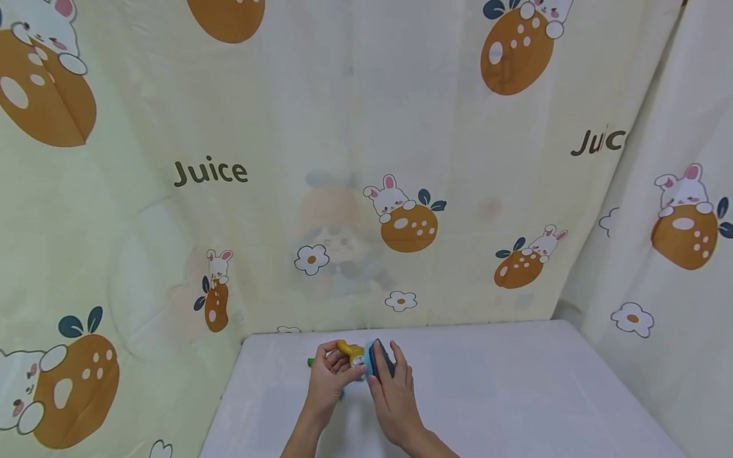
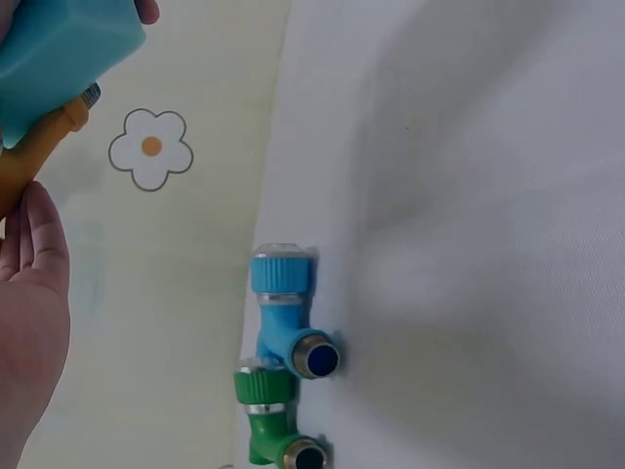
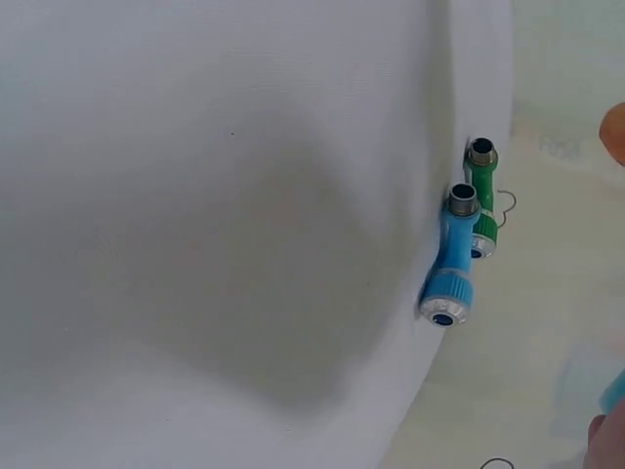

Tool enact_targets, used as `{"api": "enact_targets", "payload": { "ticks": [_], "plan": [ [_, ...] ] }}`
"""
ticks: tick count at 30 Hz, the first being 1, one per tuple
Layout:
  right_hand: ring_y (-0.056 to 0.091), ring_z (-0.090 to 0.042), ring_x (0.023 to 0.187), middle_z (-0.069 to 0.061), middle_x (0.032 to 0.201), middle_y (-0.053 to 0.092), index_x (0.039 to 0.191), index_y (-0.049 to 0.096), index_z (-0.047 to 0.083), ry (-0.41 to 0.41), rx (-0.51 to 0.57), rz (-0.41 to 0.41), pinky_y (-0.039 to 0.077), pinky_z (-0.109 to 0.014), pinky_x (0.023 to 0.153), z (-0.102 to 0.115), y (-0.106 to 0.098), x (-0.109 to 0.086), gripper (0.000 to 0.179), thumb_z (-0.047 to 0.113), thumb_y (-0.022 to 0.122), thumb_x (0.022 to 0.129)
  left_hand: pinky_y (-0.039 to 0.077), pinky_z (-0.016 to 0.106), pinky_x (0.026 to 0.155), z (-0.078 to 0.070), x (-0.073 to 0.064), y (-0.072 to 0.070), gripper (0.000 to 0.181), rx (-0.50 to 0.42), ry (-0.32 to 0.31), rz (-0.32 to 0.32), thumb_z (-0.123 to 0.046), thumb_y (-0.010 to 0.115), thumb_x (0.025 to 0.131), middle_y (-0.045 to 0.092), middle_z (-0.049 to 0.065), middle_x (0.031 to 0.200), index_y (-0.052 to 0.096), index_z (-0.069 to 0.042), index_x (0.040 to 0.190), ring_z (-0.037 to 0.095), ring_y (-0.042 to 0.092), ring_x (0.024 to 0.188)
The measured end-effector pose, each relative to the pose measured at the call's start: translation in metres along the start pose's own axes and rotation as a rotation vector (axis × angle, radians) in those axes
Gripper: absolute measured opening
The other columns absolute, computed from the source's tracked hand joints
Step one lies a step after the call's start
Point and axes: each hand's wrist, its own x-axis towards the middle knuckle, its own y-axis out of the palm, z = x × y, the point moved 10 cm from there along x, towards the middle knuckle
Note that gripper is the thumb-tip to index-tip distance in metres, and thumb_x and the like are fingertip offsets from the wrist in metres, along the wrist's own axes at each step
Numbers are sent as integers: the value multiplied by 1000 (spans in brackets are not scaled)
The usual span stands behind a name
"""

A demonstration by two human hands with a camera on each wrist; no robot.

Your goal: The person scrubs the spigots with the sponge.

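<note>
My left hand [image 1: 332, 387] holds a yellow angled pipe fitting [image 1: 352, 350] with a threaded metal end [image 2: 91, 95], raised above the table. A sponge [image 1: 368, 360], light blue with a dark layer, is gripped in my right hand [image 1: 396, 402], its fingers lying over the dark side. In the left wrist view the sponge's light blue side [image 2: 73, 59] lies against the yellow fitting [image 2: 44, 142]. How far each hand's fingers wrap round is partly hidden.
On the white table [image 1: 515, 394], a blue fitting [image 2: 283, 313] lies beside a green fitting [image 2: 266, 410] near the far edge, left of the hands. A curtain [image 1: 321, 127] printed with rabbits and fruit hangs behind the table and along its sides.
</note>
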Motion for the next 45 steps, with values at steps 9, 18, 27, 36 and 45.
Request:
{"api": "enact_targets", "payload": {
  "ticks": [9, 18, 27, 36, 45],
  "plan": [
    [42, -32, 123, -18, 169, 14, 167, 24, 26, 50, -78, 38, 44, -53, 100, 2, 3, 4, 61, 38, 45, 111, 58, 24, 97, 2, 0, -3, 83, 31, -5, -18, -8, 91, 79, 64, 20, 137, 36, -3, 140, 22, 67, 115],
    [42, -32, 118, -20, 169, 14, 167, 24, 25, 39, -163, 133, 41, -51, 96, 4, 10, 7, 62, 40, 45, 110, 59, 23, 95, 7, -2, -13, 83, 35, -11, -46, -7, 91, 78, 64, 21, 137, 36, -3, 141, 21, 67, 115],
    [41, -33, 113, -21, 168, 17, 166, 26, 28, 31, -251, 132, 41, -49, 94, -2, 8, 9, 68, 32, 55, 105, 58, 22, 96, 4, -5, -7, 85, 105, 3, -20, -9, 93, 76, 63, 21, 136, 38, -3, 141, 22, 66, 116],
    [41, -41, 118, -21, 168, 19, 166, 22, 33, 44, -343, 121, 41, -57, 96, -9, 4, 12, 78, 28, 64, 100, 56, 22, 100, -2, -5, 9, 89, 186, 39, 30, -18, 96, 74, 64, 16, 134, 40, -6, 142, 24, 65, 121],
    [44, -41, 119, -22, 168, 21, 165, 28, 34, 32, -471, 155, 43, -55, 93, -20, 5, 18, 75, 32, 66, 101, 55, 33, 106, 1, -5, 9, 92, 242, 1, 20, -21, 97, 73, 63, 16, 135, 39, -5, 144, 23, 64, 120]
  ]
}}
